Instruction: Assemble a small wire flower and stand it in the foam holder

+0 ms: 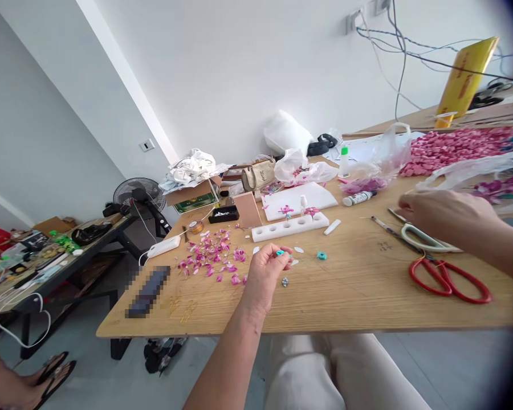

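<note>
My left hand (269,265) is closed in a pinch above the middle of the table, on a small teal piece (280,252) mostly covered by the fingers. A small teal roll (321,255) lies to its right, and a small grey beaded cluster (285,282) just below. White petal-shaped pieces (298,249) are scattered close by. My right hand (447,210) is over the right side of the table with its fingers curled together; whatever they hold is hidden. Under and beside it are white-handled scissors (427,242), a thin pen-like tool (387,228) and red-handled scissors (448,279).
Loose pink petals (211,250) cover the left of the table. A white foam block with holes (290,228) holds pink flowers. Behind are a green-capped bottle (344,162), plastic bags and a pink heap (457,148). Another person's feet (47,381) show lower left.
</note>
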{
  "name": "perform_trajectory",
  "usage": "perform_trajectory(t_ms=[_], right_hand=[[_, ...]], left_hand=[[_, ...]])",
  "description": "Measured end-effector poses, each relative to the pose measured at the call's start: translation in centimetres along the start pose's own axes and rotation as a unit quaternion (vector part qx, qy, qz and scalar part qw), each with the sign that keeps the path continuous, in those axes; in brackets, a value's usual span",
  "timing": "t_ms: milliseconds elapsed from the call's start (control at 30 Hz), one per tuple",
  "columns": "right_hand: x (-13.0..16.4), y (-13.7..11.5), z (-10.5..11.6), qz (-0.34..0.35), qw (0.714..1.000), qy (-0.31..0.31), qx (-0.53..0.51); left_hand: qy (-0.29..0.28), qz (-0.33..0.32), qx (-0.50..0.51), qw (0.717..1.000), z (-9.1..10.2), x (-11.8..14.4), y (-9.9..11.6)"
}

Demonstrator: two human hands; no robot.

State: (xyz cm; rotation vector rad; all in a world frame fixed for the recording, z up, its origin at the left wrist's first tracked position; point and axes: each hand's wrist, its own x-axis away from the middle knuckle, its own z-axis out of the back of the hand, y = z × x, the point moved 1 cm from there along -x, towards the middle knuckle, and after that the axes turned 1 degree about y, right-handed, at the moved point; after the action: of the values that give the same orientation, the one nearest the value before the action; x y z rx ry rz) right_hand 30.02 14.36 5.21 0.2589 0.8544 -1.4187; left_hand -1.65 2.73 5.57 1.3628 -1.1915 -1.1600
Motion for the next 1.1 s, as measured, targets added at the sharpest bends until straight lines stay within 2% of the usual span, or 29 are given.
perform_trajectory(t_ms=[67,100,133,167,200,267,433,567,667,733,800,833,900,967,1033,1100], right_hand=[[2.9,-4.6,2.1,0.086,0.996,-0.001,-0.015],[4.6,-7.1,3.0,0.198,0.978,0.031,-0.061],[6.2,-9.4,3.6,0.304,0.946,0.051,-0.102],[7.7,-11.4,3.9,0.372,0.918,0.048,-0.131],[8.9,-13.0,3.8,0.419,0.897,0.024,-0.137],[10.1,-14.7,2.7,0.443,0.888,0.009,-0.121],[9.0,-14.1,-0.7,0.426,0.9,0.006,-0.097],[8.6,-13.8,-0.7,0.398,0.906,-0.055,-0.133],[8.9,-14.1,-0.4,0.326,0.92,-0.099,-0.193],[9.0,-14.3,-0.3,0.285,0.93,-0.1,-0.211],[8.9,-14.6,-0.3,0.215,0.943,-0.114,-0.23],[8.7,-14.6,-0.3,0.156,0.944,-0.141,-0.254],[8.4,-14.7,-0.6,0.022,0.917,-0.229,-0.327],[8.2,-14.7,-1.0,-0.061,0.866,-0.307,-0.391],[8.1,-14.6,-1.5,-0.081,0.835,-0.339,-0.425],[8.1,-14.4,-1.8,-0.08,0.824,-0.345,-0.442]], left_hand=[[0.025,0.007,0.041,0.999,-0.3,-0.2,-0.4],[0.033,0.011,0.063,0.997,-0.5,-0.3,-0.6],[0.037,0.016,0.083,0.996,-0.7,-0.3,-0.7],[0.037,0.02,0.102,0.994,-0.8,-0.4,-0.8],[0.032,0.023,0.118,0.992,-1.0,-0.4,-0.8],[0.017,0.033,0.148,0.988,-1.2,-0.3,-0.7],[0.021,0.069,0.187,0.98,-1.4,0.0,-0.6],[0.009,0.076,0.182,0.98,-1.7,0.0,-0.7],[0.001,0.068,0.157,0.985,-1.8,0.1,-0.8],[-0.001,0.047,0.11,0.993,-1.7,0.2,-0.7],[-0.009,0.0,0.036,0.999,-1.5,0.2,-0.6],[-0.014,-0.033,-0.004,0.999,-1.4,0.2,-0.6],[-0.027,-0.103,-0.071,0.992,-1.1,0.0,-0.5],[-0.04,-0.152,-0.112,0.981,-0.8,-0.2,-0.5],[-0.045,-0.167,-0.131,0.976,-0.7,-0.4,-0.5],[-0.037,-0.151,-0.138,0.978,-0.7,-0.6,-0.5]])
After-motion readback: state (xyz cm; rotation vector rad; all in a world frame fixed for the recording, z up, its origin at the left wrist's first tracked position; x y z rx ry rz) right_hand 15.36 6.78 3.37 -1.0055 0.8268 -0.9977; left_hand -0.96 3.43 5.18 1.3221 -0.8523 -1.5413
